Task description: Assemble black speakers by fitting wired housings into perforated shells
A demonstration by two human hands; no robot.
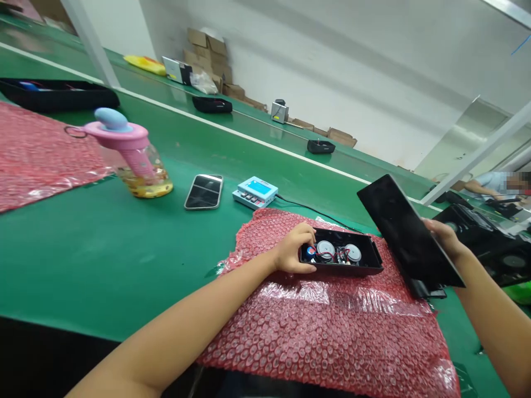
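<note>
Left hand (292,251) fingers curl round the open speaker housing (365,266) at mid-bubble wrap (332,331); right hand (442,235) fingers clasp the cover panel (404,232), which probably needs squaring above.

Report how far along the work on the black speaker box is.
Done: two round drivers and their red wiring sit inside the open black box, which lies on the pink bubble wrap. In hand: the left hand grips one end of the box; the right hand holds the black cover panel tilted, clear of the box. Left: the box is not yet closed; no cover is on it.
</note>
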